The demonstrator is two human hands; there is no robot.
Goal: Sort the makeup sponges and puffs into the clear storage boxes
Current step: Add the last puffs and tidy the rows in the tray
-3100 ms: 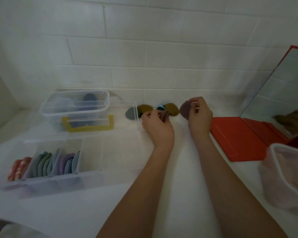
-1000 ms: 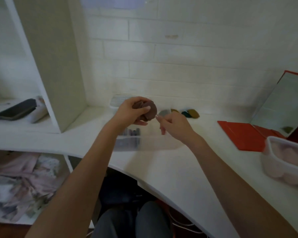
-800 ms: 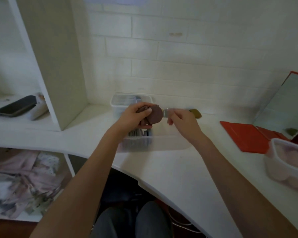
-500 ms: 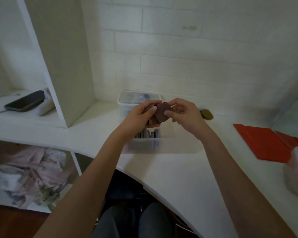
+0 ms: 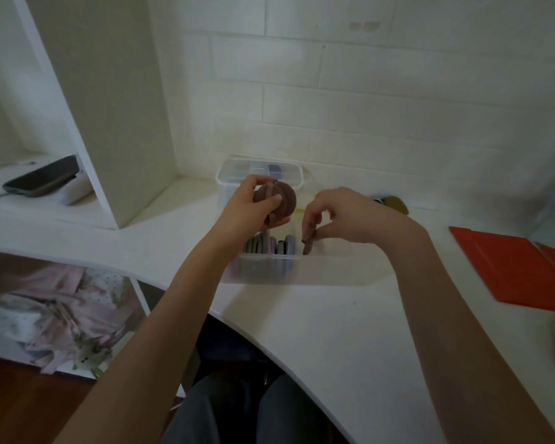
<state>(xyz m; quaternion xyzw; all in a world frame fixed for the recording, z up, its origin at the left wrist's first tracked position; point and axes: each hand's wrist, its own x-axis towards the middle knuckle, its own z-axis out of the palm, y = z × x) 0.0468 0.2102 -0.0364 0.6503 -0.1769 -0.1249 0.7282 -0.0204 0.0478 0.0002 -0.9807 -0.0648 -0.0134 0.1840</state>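
My left hand (image 5: 249,208) grips a small stack of round brown puffs (image 5: 284,200) above the clear divided storage box (image 5: 327,267). My right hand (image 5: 334,216) pinches one brown puff (image 5: 308,246) on edge and holds it down inside the box, just right of the upright grey, lilac and blue puffs (image 5: 271,246) in the left compartments. Behind stands a second clear box with a lid (image 5: 234,177). An olive puff (image 5: 396,203) lies on the counter near the wall, to the right of my right hand.
A red folding mirror case (image 5: 510,267) lies on the white counter at the right. A white shelf divider (image 5: 109,107) rises at the left, with a dark phone (image 5: 42,181) on the shelf beyond it. The counter edge curves in front of my knees.
My right hand took one brown puff from the stack in my left hand and lowered it into the divided box. The view shifted left and downward.
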